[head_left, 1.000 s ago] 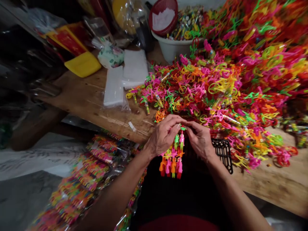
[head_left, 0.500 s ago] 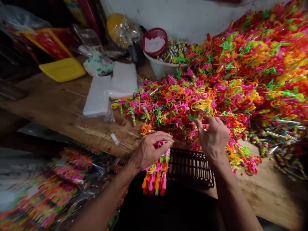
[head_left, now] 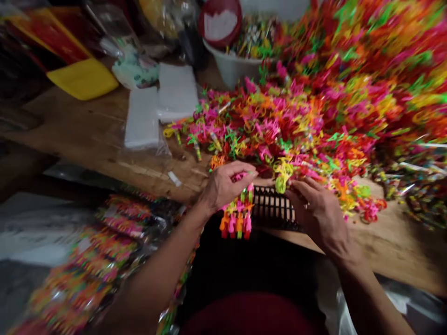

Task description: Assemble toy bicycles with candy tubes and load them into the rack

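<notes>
My left hand curls over the left end of a black slotted rack, thumb and fingers closed round a pink and green plastic toy that they mostly hide. Below that hand, small plastic toys in orange, pink, yellow and red stand in neat rows at the rack's left end. Over the rack's right part, my right hand pinches a yellow plastic toy with a looped end. A large loose pile of similar bright toys lies just behind both hands.
A white tub of small pieces with a red basket on it stands behind the pile. White stacks in clear plastic and a yellow tray are at left. Bagged toys lie below the table's edge.
My right hand has drawn back from the pile toward the rack and now has the yellow toy. My left hand keeps its place at the rack. The view has tilted down.
</notes>
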